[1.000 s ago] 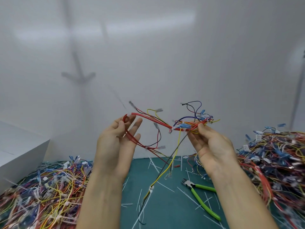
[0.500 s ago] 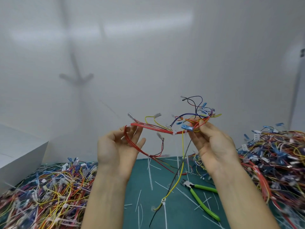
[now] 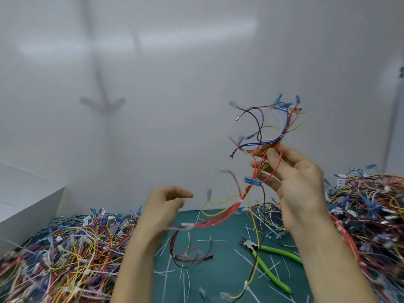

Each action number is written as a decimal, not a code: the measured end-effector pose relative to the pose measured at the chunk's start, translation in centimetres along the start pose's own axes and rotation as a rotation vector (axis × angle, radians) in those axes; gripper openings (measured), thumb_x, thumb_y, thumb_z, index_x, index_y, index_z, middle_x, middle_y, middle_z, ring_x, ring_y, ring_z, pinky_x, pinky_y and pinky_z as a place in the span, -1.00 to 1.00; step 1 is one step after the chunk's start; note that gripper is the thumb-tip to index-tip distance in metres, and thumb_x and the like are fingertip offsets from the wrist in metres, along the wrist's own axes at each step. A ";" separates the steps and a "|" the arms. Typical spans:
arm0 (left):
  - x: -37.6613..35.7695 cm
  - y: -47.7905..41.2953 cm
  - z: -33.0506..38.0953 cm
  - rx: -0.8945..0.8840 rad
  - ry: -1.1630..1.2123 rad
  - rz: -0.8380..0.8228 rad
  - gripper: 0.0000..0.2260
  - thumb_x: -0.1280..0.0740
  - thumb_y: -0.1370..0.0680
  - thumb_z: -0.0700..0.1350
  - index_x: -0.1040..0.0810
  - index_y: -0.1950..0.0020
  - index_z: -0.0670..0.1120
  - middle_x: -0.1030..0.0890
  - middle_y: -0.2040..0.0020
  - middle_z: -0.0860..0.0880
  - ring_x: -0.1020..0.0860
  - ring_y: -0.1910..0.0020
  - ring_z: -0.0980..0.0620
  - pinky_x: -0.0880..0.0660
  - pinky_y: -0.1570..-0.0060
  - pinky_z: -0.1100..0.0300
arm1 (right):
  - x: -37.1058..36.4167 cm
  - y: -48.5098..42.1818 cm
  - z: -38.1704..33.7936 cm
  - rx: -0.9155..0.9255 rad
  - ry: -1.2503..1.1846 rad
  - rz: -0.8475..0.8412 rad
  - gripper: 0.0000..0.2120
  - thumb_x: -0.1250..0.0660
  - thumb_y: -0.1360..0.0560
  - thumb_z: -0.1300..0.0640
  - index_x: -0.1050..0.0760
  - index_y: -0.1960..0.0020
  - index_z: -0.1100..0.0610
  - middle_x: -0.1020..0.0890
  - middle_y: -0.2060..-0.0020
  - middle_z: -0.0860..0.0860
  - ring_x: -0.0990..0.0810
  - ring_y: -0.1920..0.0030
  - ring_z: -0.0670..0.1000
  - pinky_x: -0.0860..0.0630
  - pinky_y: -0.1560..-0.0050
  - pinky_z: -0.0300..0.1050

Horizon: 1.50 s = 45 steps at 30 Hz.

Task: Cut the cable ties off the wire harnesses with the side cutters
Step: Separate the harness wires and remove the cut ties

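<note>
While the right hand (image 3: 299, 184) pinches the wire harness (image 3: 247, 190) between thumb and fingers and holds it raised, probably so the wires hang free and the ties show, the left hand (image 3: 162, 207) hovers lower with its fingers loosely curled and nothing in its grip. It is blurred, so I can't tell if it touches the trailing red bundle. White cable ties are on the harness, one above the right fingers (image 3: 281, 136) and one lower down (image 3: 240, 201). The harness tail droops to the green mat (image 3: 218, 281). The side cutters (image 3: 254, 250) lie on the mat near the right forearm, in no hand, within easy reach for the next cut. Cut tie scraps litter the mat, and wire piles sit at left (image 3: 65, 254) and right (image 3: 371, 204)
</note>
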<state>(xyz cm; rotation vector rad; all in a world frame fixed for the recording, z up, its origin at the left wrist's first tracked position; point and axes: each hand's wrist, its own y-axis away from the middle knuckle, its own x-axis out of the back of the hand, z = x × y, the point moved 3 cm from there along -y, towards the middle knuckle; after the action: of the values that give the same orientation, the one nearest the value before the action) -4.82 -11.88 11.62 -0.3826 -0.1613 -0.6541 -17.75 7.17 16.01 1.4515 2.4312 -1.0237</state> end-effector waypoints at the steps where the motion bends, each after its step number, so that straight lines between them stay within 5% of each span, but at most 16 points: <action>1: 0.4 0.0 0.6 -0.044 0.004 0.035 -0.68 -0.27 -0.52 -0.42 -0.66 0.19 -0.05 -0.70 0.11 -0.01 -0.60 0.00 0.00 -0.45 0.04 0.26 | -0.2 0.0 -0.1 0.020 0.030 -0.035 -0.81 -0.27 -0.60 0.27 -0.64 0.10 0.13 -0.72 0.23 0.00 -0.68 0.27 -0.06 -0.59 0.30 -0.24; 10: 1.6 3.5 7.6 -0.526 0.146 0.248 -0.61 -0.23 -0.48 -0.41 -0.70 0.11 0.04 -0.71 0.11 0.16 -0.63 0.08 0.24 -0.46 0.10 0.49 | -3.0 1.5 0.6 0.078 0.175 -0.271 -0.74 -0.28 -0.58 0.34 -0.65 0.11 0.05 -0.73 0.27 -0.01 -0.68 0.31 -0.07 -0.64 0.24 -0.15; 16: 0.5 3.5 7.5 -0.408 0.196 0.093 -0.75 -0.32 -0.59 -0.23 -0.68 0.13 0.10 -0.71 0.14 0.20 -0.61 0.15 0.34 -0.42 0.16 0.55 | -4.3 2.5 1.3 0.016 0.135 -0.425 -0.73 -0.29 -0.59 0.27 -0.71 0.10 0.01 -0.74 0.21 0.02 -0.71 0.21 -0.02 -0.62 0.24 -0.18; 21: 1.1 3.6 7.4 -0.405 0.268 0.035 -0.92 -0.42 -0.44 0.03 -0.70 0.13 0.09 -0.72 0.14 0.11 -0.64 0.18 0.27 -0.45 0.20 0.51 | -4.4 2.6 1.5 -0.048 0.089 -0.491 -0.82 -0.33 -0.49 0.09 -0.72 0.05 -0.02 -0.74 0.19 0.05 -0.70 0.17 0.00 -0.61 0.20 -0.18; 25: 0.5 3.4 7.2 -0.381 0.499 -0.147 -0.78 -0.45 -0.47 -0.13 -0.57 -0.05 -0.19 -0.73 0.01 -0.10 -0.69 -0.01 0.04 -0.53 0.08 0.36 | -4.7 3.0 1.8 -0.123 0.032 -0.545 -0.82 -0.34 -0.45 0.09 -0.72 0.07 0.02 -0.72 0.21 0.04 -0.67 0.18 -0.01 -0.61 0.19 -0.16; 28: -0.2 3.4 6.8 -0.351 0.574 -0.271 -0.80 -0.39 -0.50 -0.20 -0.52 -0.11 -0.18 -0.71 -0.04 -0.17 -0.67 -0.08 -0.07 -0.56 0.04 0.28 | -5.0 3.2 2.1 -0.151 0.044 -0.563 -0.82 -0.33 -0.50 0.15 -0.71 0.04 0.09 -0.70 0.19 0.05 -0.66 0.17 -0.03 -0.62 0.17 -0.14; 36: 0.0 2.7 5.8 -0.326 0.522 -0.202 -0.80 -0.37 -0.48 -0.07 -0.68 -0.06 -0.08 -0.72 -0.02 -0.09 -0.67 -0.07 0.01 -0.55 0.00 0.31 | -5.4 3.6 2.7 -0.181 0.143 -0.489 -0.79 -0.35 -0.57 0.20 -0.72 0.07 -0.04 -0.73 0.12 0.03 -0.65 0.19 -0.12 -0.67 0.11 -0.04; 41: -0.5 2.3 5.2 -0.279 0.514 -0.210 -0.84 -0.41 -0.47 -0.01 -0.73 0.00 0.03 -0.72 0.00 -0.05 -0.67 -0.05 0.04 -0.58 -0.07 0.20 | -4.9 3.2 2.8 -0.176 0.266 -0.493 -0.87 -0.37 -0.56 0.17 -0.71 0.01 0.07 -0.75 0.13 0.01 -0.66 0.15 -0.12 -0.66 0.11 -0.12; 45: -0.6 2.0 4.6 -0.195 0.638 -0.163 -0.86 -0.50 -0.37 -0.06 -0.73 0.10 -0.03 -0.71 0.11 -0.02 -0.66 0.03 0.11 -0.54 0.07 0.32 | -3.3 2.0 2.9 -0.181 0.479 -0.483 -0.90 -0.40 -0.54 0.13 -0.70 0.04 0.03 -0.73 0.21 -0.02 -0.65 0.22 -0.13 -0.62 0.20 -0.23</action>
<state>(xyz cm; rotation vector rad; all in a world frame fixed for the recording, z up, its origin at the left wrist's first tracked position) -4.18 -8.31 15.12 -0.3324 0.4860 -0.9259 -14.99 3.60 14.28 1.1790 3.2246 -0.5270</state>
